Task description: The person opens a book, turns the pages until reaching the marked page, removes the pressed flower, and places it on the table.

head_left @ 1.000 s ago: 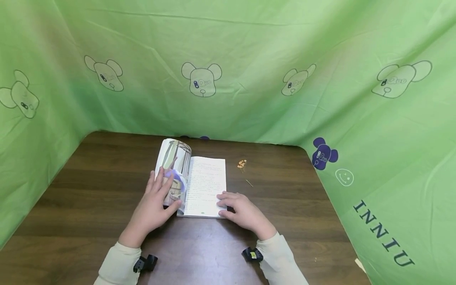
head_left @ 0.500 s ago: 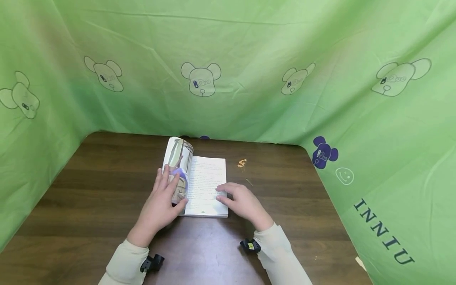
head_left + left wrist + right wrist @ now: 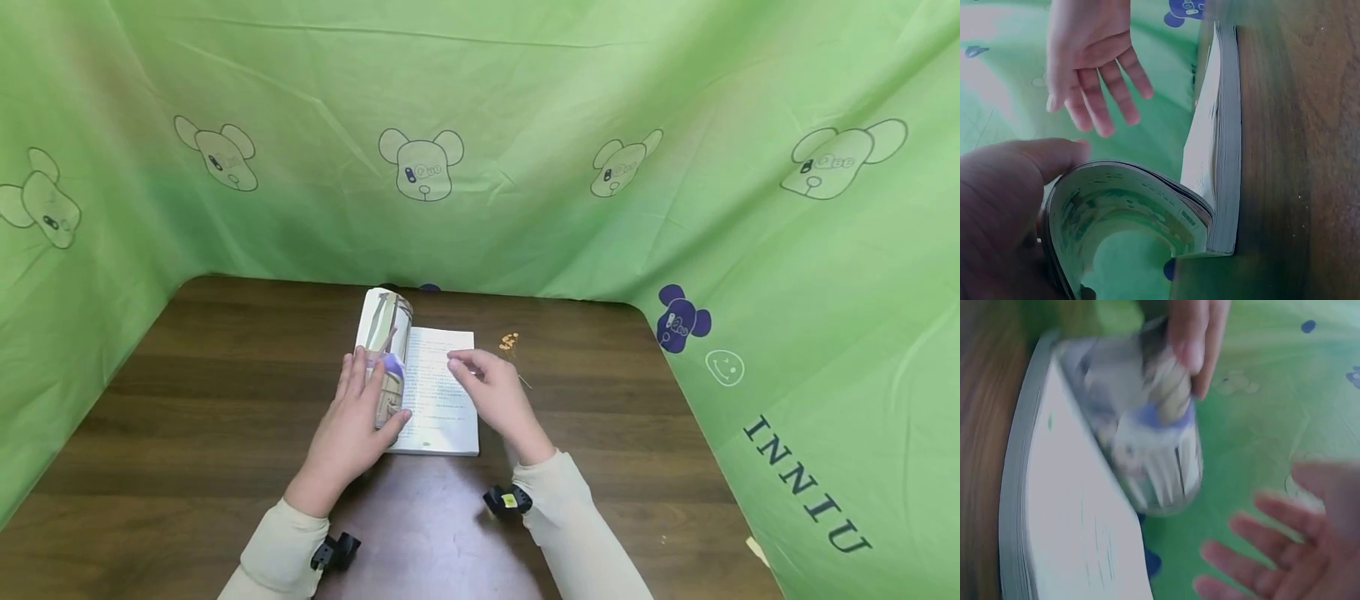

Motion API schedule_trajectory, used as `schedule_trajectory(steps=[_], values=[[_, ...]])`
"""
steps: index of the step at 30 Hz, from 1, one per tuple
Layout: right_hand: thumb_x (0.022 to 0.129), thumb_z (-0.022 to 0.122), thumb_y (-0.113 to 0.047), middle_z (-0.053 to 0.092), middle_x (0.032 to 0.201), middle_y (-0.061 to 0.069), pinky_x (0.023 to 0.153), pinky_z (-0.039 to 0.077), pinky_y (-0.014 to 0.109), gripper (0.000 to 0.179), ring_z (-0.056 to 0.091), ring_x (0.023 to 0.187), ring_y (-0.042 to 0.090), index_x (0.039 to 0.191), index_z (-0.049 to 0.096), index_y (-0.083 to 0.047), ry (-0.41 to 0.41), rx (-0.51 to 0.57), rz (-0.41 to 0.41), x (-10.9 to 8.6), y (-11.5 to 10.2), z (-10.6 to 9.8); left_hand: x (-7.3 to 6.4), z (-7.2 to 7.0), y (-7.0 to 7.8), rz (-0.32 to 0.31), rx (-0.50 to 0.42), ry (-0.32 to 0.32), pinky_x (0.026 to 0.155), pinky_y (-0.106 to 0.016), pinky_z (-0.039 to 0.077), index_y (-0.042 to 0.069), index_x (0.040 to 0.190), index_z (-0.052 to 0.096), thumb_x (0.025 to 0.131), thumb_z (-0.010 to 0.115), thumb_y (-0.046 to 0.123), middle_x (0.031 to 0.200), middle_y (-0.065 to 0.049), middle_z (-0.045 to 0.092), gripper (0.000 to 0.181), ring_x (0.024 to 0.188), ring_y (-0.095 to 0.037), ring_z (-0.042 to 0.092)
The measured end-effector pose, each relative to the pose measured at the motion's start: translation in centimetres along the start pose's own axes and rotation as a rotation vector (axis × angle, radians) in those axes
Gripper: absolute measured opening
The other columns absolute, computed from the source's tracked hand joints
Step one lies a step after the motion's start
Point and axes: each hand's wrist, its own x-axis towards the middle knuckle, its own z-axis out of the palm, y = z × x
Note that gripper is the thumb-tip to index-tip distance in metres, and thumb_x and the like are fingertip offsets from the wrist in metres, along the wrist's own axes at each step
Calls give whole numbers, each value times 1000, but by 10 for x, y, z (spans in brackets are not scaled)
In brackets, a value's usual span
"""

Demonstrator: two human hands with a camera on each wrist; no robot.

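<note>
An open book (image 3: 438, 400) lies on the table, its right page flat and printed with text. The left-side pages (image 3: 382, 321), with a colour picture, curl up and over. My left hand (image 3: 345, 437) presses on their outer side with straight fingers. In the left wrist view the curled pages form a loop beside my thumb (image 3: 1054, 156). My right hand (image 3: 497, 398) hovers over the right page's outer edge, thumb and forefinger near each other. Both wrist views show its fingers extended, with nothing held. A small sprig of orange dried flowers (image 3: 508, 342) lies right of the book, its stem partly behind my right hand.
The dark wooden table (image 3: 225, 400) carries the book and sprig. Green cloth (image 3: 517, 242) with bear prints hangs along its back and sides. A thin stem piece (image 3: 527, 382) lies near the right hand. Each wrist carries a black camera (image 3: 507, 500).
My left hand has moved right, pushing the left pages further over toward the right page. My right hand has lifted from the page's lower right edge and moved up and away from me.
</note>
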Motion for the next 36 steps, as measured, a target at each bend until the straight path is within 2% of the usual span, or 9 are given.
schedule_trajectory(steps=[4, 7, 11, 16, 20, 25, 31, 36], values=[[106, 58, -28, 70, 129, 14, 98, 56, 47, 34, 69, 117, 28, 127, 70, -5, 76, 318, 151, 7, -6, 7, 1, 0, 2, -13, -3, -15, 117, -63, 31, 2, 159, 32, 94, 71, 43, 170, -23, 6, 86, 158, -42, 3], [108, 52, -28, 63, 139, 21, 99, 55, 53, 40, 65, 124, 38, 135, 63, 1, 60, 530, 246, 11, -9, 11, 1, 0, 5, -15, -1, -20, 117, -63, 32, 1, 159, 33, 95, 70, 43, 170, -24, 7, 85, 157, -43, 4], [109, 48, -29, 55, 147, 24, 103, 51, 56, 46, 57, 132, 44, 141, 56, 3, 15, 670, 334, 14, -12, 16, 2, -1, 9, -33, 17, -20, 115, -65, 34, 0, 157, 36, 95, 70, 41, 169, -26, 10, 82, 157, -44, 6], [110, 43, -35, 46, 154, 26, 108, 45, 59, 54, 48, 139, 47, 148, 48, 3, -60, 784, 415, 16, -13, 23, 4, -1, 14, -36, 39, 3, 113, -65, 36, -3, 154, 41, 93, 73, 37, 167, -28, 14, 79, 156, -47, 12], [111, 35, -45, 38, 159, 26, 113, 39, 63, 64, 43, 143, 47, 154, 39, 2, -183, 849, 482, 17, -12, 28, 7, 0, 19, -6, 64, 1, 112, -62, 40, -4, 152, 44, 93, 74, 34, 166, -29, 17, 76, 155, -47, 15], [110, 29, -52, 32, 163, 24, 115, 35, 64, 70, 38, 146, 47, 159, 31, -3, -310, 923, 511, 17, -14, 30, 9, 1, 25, 10, 93, -29, 111, -60, 42, -4, 151, 45, 93, 75, 33, 166, -29, 19, 75, 155, -46, 14], [109, 29, -54, 31, 164, 22, 115, 35, 65, 70, 39, 146, 46, 158, 32, -3, -348, 953, 509, 19, -17, 30, 11, 1, 31, 20, 102, -50, 113, -58, 40, -4, 151, 45, 94, 74, 32, 166, -30, 19, 74, 155, -46, 15], [109, 28, -53, 31, 164, 23, 114, 34, 66, 70, 38, 146, 46, 158, 33, -2, -359, 945, 502, 18, -17, 29, 11, 4, 33, 53, 83, 4, 114, -55, 40, -5, 147, 51, 93, 75, 26, 165, -29, 24, 67, 154, -44, 20]])
